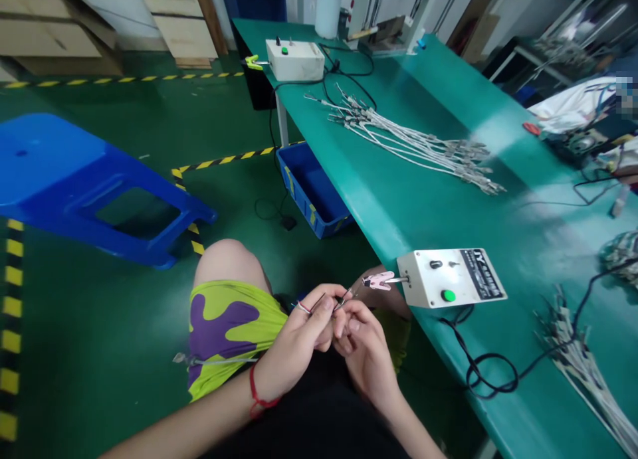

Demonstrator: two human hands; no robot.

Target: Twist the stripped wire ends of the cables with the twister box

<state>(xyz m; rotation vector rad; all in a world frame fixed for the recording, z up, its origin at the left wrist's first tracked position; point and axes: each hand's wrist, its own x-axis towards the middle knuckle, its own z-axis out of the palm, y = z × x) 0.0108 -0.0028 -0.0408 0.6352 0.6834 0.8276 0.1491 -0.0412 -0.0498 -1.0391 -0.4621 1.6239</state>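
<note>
One head-worn view looks forward and down, close above the left hand (294,343) and right hand (363,353), with the tabletop (399,200) along its right side.

I can't read anything for certain here. The white control box (448,279) nearest me has a black label (479,274) on its right end, but the white print (482,274) on it is too small and blurred for me to make out.

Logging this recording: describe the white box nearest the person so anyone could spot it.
On the long green table, the white box sits at the edge beside the person's right hand. Its pink clip sets it apart from the farther box, whose clip is yellow.
</note>
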